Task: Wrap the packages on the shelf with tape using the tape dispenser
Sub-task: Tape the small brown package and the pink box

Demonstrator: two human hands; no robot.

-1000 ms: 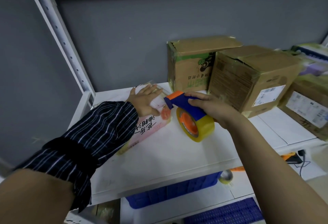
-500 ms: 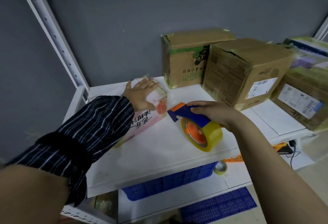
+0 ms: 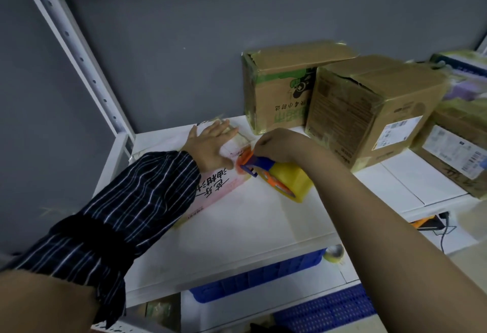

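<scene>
A flat grey wall (image 3: 184, 55) stands at the back. Lower down sits a blue plastic crate (image 3: 263, 277), with a small yellowish roll (image 3: 334, 253) just beside its right end. Farther right lies an orange and black device (image 3: 428, 223) with a dark cable (image 3: 443, 240). A blue perforated plastic panel (image 3: 329, 311) shows near the bottom edge.

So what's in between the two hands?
In the head view, a strip of the pink package shows between the left hand and the right hand, along with the orange tip of the tape dispenser.
</scene>
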